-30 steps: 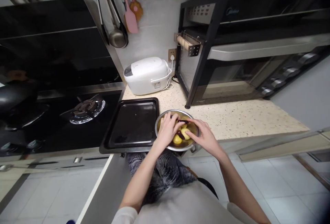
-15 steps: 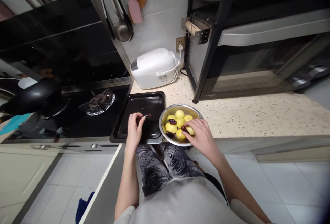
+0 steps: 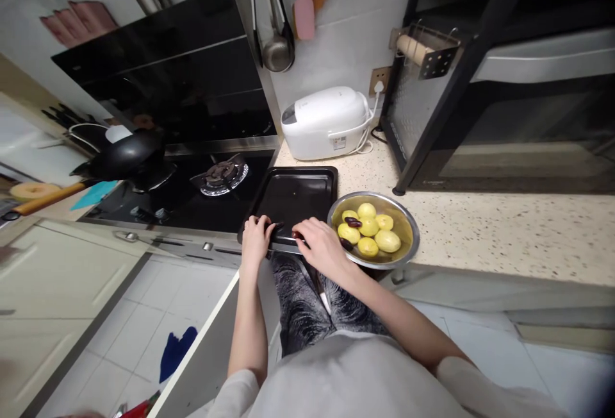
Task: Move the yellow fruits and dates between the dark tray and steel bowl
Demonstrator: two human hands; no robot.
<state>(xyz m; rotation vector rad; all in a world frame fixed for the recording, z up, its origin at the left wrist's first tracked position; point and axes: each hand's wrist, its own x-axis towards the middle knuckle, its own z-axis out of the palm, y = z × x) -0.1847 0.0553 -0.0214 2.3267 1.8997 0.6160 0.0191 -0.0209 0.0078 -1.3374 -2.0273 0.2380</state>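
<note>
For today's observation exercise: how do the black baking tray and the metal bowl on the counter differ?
The baking tray is black, rectangular and shallow; the metal bowl is shiny, round and deeper. The bowl holds yellow pieces and dark pieces; the tray looks nearly bare, with both hands at its near edge. Both sit side by side on the speckled counter.

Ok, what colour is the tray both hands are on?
Black, a glossy dark tray beside the steel bowl; the head view shows it.
</note>
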